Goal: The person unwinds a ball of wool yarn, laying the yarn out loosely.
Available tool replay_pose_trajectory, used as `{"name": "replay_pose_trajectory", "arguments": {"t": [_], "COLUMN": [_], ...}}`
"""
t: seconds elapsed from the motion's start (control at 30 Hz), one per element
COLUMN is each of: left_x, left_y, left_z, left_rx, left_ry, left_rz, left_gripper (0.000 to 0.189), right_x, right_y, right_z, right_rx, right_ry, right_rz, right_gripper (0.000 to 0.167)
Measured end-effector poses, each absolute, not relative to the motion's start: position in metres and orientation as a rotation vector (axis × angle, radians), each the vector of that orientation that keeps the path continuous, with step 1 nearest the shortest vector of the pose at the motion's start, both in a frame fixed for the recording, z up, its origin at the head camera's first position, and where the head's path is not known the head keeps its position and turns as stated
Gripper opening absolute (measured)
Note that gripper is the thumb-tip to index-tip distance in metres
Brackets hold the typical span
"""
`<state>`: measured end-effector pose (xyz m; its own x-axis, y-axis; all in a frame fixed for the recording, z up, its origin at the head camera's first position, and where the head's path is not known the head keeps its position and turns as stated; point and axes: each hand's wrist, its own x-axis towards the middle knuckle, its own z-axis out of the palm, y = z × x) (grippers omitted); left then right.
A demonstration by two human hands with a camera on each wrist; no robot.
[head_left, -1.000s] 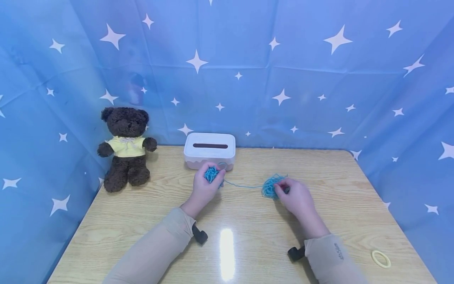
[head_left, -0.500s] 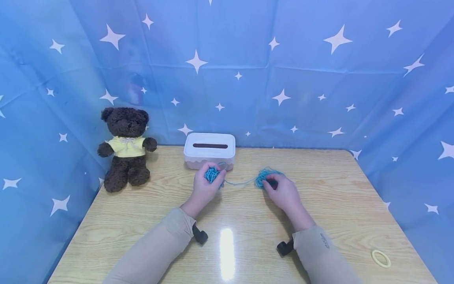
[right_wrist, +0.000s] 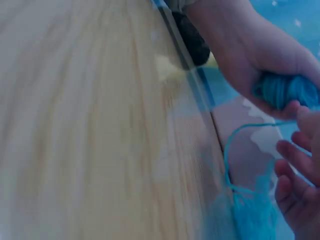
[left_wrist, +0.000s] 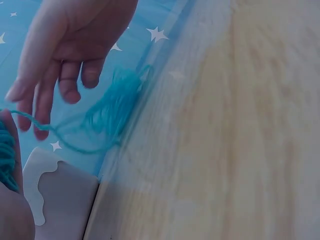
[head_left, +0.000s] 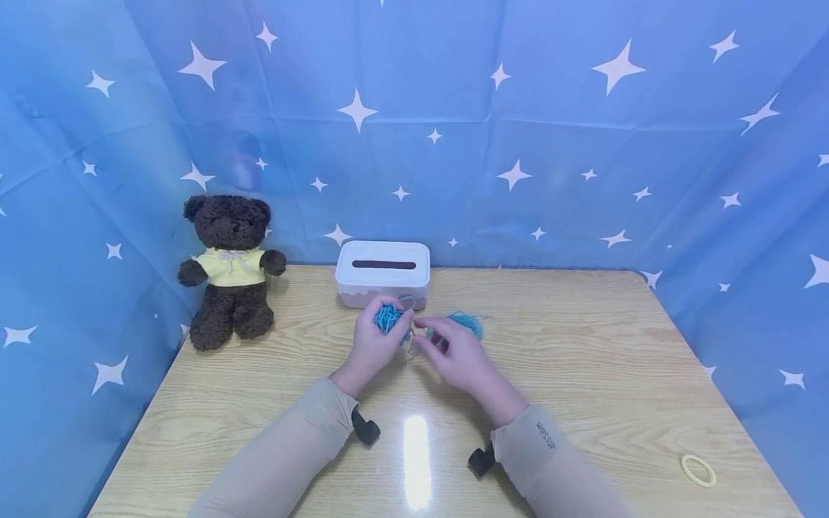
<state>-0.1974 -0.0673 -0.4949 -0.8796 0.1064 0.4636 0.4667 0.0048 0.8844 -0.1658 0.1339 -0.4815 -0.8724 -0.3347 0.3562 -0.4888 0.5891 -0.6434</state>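
A wound ball of blue yarn (head_left: 388,319) sits in my left hand (head_left: 374,342), whose thumb and fingers curl round it. Close beside it on the right is my right hand (head_left: 461,360), its thumb and index finger apart near the strand. In the left wrist view the right hand (left_wrist: 75,35) has loosely spread fingers, with the yarn strand (left_wrist: 75,147) running past them. Behind the right hand lies a loose blue yarn tangle (head_left: 468,324), partly hidden in the head view. The strand (right_wrist: 227,155) links ball and tangle.
A white tissue box (head_left: 383,252) stands just behind my left hand. At the back left a dark brown teddy bear (head_left: 232,230) wears a yellow shirt. A pale yellow ring (head_left: 698,470) lies on the wooden table (head_left: 615,345) at the right. A starry blue curtain (head_left: 421,165) hangs behind.
My right hand has moved left to the left hand and its fingers have come off the yarn tangle, which has shifted left too. The left hand stays in place, still holding the ball.
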Motion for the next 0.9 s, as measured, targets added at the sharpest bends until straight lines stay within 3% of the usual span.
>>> {"name": "replay_pose_trajectory", "arguments": {"t": [0.9], "left_x": [-0.197], "left_y": [-0.065], "left_z": [-0.495], "left_rx": [-0.617], "left_ry": [-2.062], "left_rz": [-1.9], "left_gripper": [0.017], "right_x": [-0.161], "right_y": [0.122], "right_z": [-0.484], "right_rx": [0.638], "right_ry": [-2.41], "right_rz": [1.132], "right_gripper": [0.008]}}
